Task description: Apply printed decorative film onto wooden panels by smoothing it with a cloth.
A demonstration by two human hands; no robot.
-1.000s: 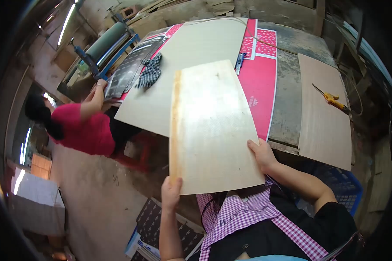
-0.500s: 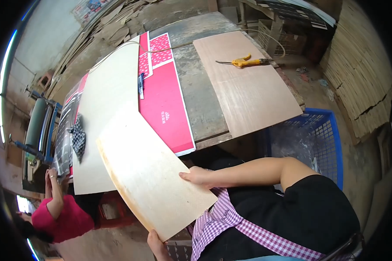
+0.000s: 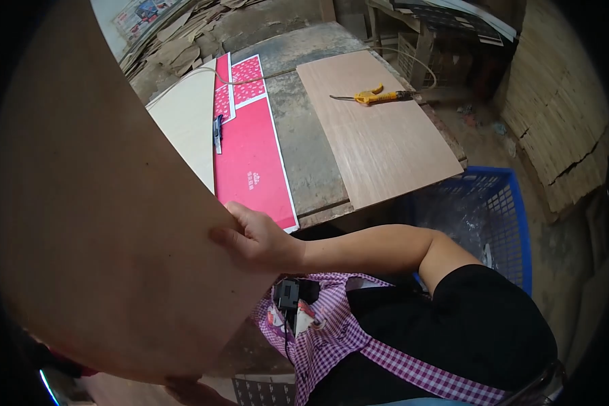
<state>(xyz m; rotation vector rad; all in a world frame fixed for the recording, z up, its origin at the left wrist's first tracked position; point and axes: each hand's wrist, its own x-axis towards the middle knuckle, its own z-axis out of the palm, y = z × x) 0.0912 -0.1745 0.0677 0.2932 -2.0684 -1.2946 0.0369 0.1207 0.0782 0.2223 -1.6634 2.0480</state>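
Observation:
A large thin plywood sheet [image 3: 115,237] is raised on its edge close in front of me, its shaded brownish face filling the left of the view. My right hand [image 3: 260,237] is closed on its right edge, thumb against the near face. At the sheet's bottom edge, in shadow, my left hand [image 3: 195,391] grips it too; its fingers are partly hidden. Behind the sheet, pink printed sheets [image 3: 257,149] lie on the worktable. A blue utility knife [image 3: 218,134] lies along their left side, beside a cream board [image 3: 186,128] that the raised sheet partly covers.
To the right on the worktable [image 3: 311,135] lies a light brown plywood panel [image 3: 379,145] with a yellow air blow gun [image 3: 369,95] and its hose on top. A blue plastic crate [image 3: 521,223] stands below the table's right corner. Stacked boards [image 3: 561,115] line the right side.
The plywood sheet has swung up from a slant over the table's front edge to nearly upright. Both hands keep their grip and have shifted left. The co-worker is now largely hidden behind it.

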